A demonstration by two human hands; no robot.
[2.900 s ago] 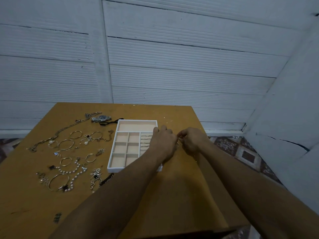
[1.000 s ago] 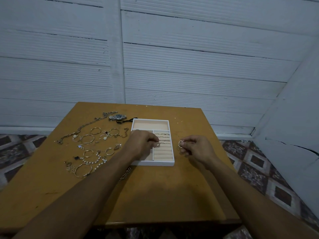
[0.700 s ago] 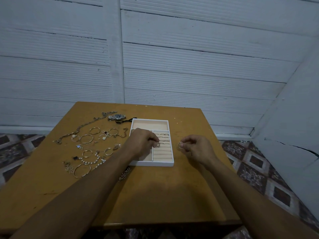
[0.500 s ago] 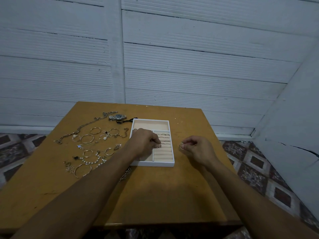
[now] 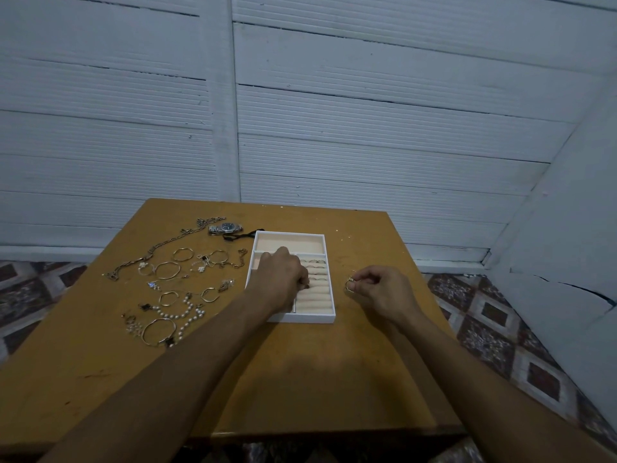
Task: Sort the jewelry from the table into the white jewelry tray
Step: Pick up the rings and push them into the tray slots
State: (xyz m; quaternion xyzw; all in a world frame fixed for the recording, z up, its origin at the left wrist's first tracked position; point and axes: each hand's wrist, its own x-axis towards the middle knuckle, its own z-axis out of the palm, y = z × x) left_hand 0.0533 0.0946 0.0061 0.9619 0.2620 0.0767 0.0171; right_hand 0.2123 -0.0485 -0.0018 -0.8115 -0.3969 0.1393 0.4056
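Our left hand (image 5: 283, 282) curls over the white jewelry tray (image 5: 300, 318), fingertips at its ring rolls (image 5: 315, 297) (whether they grip anything, we cannot tell); our right hand (image 5: 384, 292) pinches spare rings (image 5: 350, 283) just right of the tray, probably staged for slotting next

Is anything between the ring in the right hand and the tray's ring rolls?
Nothing lies between the ring and the white tray. The left hand covers the left end of the ring rolls; their right part shows free.
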